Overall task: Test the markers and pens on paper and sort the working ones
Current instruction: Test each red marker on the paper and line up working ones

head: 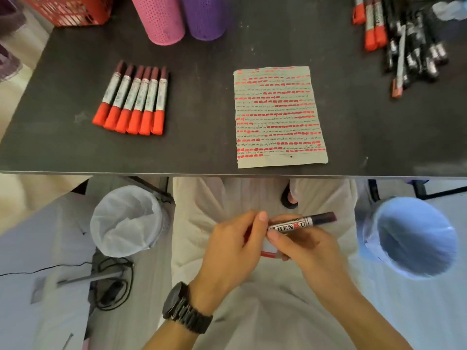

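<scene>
Below the table's front edge, over my lap, both hands hold one red marker [302, 222] with a white printed barrel and a dark end pointing right. My right hand [300, 245] grips the barrel; my left hand [236, 245] is curled round the marker's left end, which it hides. A bit of red shows under the hands. On the dark table [202, 102] lies a paper sheet [279, 116] covered with rows of red strokes and thin black scribbles. To its left, a neat row of several red-capped markers [135, 98] lies side by side.
A loose pile of red markers and black pens [404, 39] sits at the table's far right. Pink [159, 18] and purple [203, 16] mesh cups and a red basket [68, 8] stand at the back. A white-lined bin [126, 221] and a blue-lined bin [409, 236] flank my legs.
</scene>
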Demonstrator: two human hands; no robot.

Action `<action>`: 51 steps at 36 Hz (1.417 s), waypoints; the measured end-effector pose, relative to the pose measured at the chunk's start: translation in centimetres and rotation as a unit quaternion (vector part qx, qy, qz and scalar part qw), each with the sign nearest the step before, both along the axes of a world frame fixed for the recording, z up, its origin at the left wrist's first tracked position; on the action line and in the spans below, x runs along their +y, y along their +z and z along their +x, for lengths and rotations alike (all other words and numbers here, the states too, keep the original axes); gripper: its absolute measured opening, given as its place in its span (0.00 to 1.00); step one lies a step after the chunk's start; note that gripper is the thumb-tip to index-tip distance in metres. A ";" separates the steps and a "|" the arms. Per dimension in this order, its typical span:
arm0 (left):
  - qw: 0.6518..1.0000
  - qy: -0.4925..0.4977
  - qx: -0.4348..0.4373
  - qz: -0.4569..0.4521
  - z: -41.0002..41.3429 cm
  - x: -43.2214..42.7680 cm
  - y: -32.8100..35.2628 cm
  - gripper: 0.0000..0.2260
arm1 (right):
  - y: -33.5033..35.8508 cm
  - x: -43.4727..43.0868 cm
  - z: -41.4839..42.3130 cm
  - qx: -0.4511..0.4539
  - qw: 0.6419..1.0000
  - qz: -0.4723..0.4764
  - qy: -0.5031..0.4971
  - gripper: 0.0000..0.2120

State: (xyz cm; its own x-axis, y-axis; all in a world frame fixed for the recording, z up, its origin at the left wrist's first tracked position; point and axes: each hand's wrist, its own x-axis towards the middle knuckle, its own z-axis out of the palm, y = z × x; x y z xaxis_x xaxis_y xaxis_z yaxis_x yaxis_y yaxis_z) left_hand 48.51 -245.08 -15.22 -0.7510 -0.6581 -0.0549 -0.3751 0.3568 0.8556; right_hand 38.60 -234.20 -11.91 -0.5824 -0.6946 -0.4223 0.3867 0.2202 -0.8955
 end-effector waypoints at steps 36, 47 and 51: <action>0.950 -0.073 -0.046 0.301 -0.5 2.5 1.5 0.23 | 2.0 -0.8 -6.3 -0.224 0.934 -0.218 -0.173 0.22; 0.994 0.079 0.070 0.034 -1.2 -2.4 4.5 0.12 | 3.2 -1.7 -9.7 -0.143 0.947 -0.209 -0.199 0.26; 0.974 0.074 0.060 -0.205 -2.4 -3.7 3.9 0.09 | 4.0 -2.6 -10.1 -0.080 0.970 -0.182 -0.138 0.32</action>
State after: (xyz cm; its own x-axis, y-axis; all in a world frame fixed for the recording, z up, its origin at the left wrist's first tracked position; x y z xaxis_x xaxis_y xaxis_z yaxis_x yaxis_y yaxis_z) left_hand 46.08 -248.82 -11.30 -0.6315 -0.7078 0.3166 -0.3547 0.6268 0.6937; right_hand 28.52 -236.80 -7.92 -0.7143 -0.6416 -0.2795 0.5272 -0.2307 -0.8178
